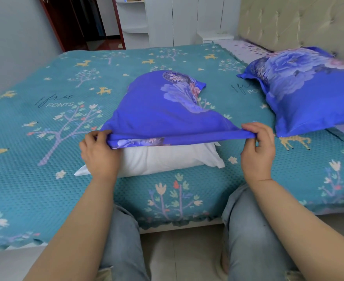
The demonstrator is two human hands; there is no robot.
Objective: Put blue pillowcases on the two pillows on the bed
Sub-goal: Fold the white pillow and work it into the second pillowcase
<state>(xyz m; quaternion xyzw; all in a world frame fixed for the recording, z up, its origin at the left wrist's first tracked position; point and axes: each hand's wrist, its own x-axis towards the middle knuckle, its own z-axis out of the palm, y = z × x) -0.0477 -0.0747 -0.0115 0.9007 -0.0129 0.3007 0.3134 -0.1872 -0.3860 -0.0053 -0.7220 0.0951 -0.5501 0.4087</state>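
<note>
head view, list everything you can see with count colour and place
pillowcase: 1, blue floral, mid bed, partly over the pillow, open edge held up
pillow: 1, white, near end sticking out of the pillowcase
covered pillow: 1, blue floral, right, by the headboard
bedspread: 1, teal with trees and deer, over the bed
headboard: 1, beige tufted, far right
wardrobe: 1, white, behind the bed
door: 1, dark red, far left
left hand: pinches pillowcase edge
right hand: pinches pillowcase edge
knees: 2, pale jeans, bottom
</note>
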